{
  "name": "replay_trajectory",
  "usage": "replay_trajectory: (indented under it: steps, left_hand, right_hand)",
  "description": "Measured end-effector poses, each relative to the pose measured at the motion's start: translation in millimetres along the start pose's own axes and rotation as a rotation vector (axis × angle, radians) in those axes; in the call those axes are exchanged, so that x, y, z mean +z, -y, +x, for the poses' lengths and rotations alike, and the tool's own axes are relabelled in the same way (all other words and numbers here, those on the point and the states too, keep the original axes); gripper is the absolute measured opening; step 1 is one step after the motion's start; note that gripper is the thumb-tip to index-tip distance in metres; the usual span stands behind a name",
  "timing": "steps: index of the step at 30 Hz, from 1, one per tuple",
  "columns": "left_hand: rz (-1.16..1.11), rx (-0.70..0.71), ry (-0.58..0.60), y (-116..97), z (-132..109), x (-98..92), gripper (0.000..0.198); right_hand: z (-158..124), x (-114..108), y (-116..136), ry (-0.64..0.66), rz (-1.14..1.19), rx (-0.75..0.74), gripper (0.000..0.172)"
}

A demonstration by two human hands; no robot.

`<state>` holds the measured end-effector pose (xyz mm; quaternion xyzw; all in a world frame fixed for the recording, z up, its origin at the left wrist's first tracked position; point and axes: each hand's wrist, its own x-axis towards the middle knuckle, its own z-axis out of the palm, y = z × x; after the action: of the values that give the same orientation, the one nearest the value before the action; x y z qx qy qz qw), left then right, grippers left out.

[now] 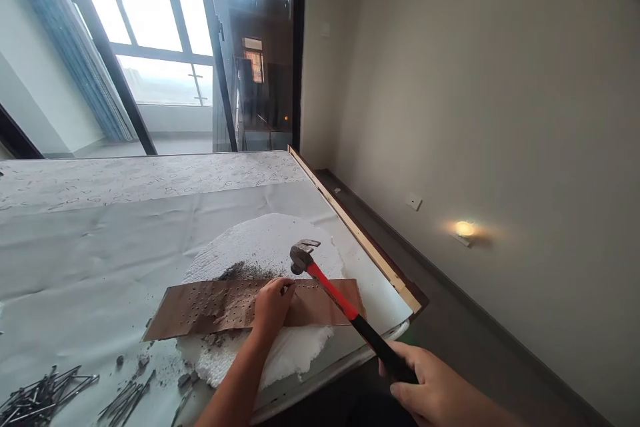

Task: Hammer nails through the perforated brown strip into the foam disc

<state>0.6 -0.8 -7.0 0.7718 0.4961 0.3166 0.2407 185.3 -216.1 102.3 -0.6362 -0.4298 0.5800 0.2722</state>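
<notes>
In my right hand (425,377) is a claw hammer (333,290) with a red and black handle, gripped near its lower end. Its metal head is raised just right of my left hand (271,303), apart from the board. My left hand rests on a brown board (320,307), thumb and fingertips pinched near its far edge; whatever they hold is too small to make out. Rows of small holes or nail heads dot the board's left part and far edge. Beneath it lies a white foam slab (280,230) with dark grit on it.
Loose nails (45,393) lie in a pile at the lower left, with a smaller bunch of nails (127,400) beside them. Grey crumbs (185,379) are scattered nearby. A wooden strip (360,233) edges the covered surface on the right. Beyond stands a wall with a lit night light (465,229).
</notes>
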Motion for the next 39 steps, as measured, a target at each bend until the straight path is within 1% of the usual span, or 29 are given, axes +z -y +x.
replay_trajectory:
  steps: [5,10,16,21,23,28,33,35,39]
  left_hand:
    - [0.022,-0.002,0.020,0,1,0.5,0.022]
    - [0.017,0.003,0.023,-1,1,-0.7,0.022]
    - [0.051,0.004,0.030,-2,-1,-2.0,0.025]
    - [0.044,0.023,0.031,1,0,-0.2,0.023]
    - [0.035,0.019,0.033,1,0,0.2,0.023]
    - [0.042,0.013,0.039,1,0,0.1,0.024]
    - [0.018,0.017,0.019,2,0,0.9,0.022]
    - [0.026,0.018,0.023,3,0,1.3,0.022]
    - [0.089,0.000,0.043,4,0,1.8,0.024]
  right_hand:
    - [4,3,-3,-0.008,0.014,0.007,0.019]
    - [-2,2,10,0.000,-0.003,-0.010,0.019]
    - [10,9,8,-0.053,0.072,-0.071,0.014]
    - [5,3,9,-0.107,-0.024,-0.091,0.014]
    - [5,3,8,-0.115,-0.039,-0.098,0.014]
    - [11,8,-1,-0.090,-0.026,-0.106,0.012]
    - [2,4,8,-0.155,-0.118,-0.117,0.011]
    - [4,6,8,-0.136,-0.103,-0.121,0.012]
    - [13,14,2,-0.016,0.026,-0.168,0.015]
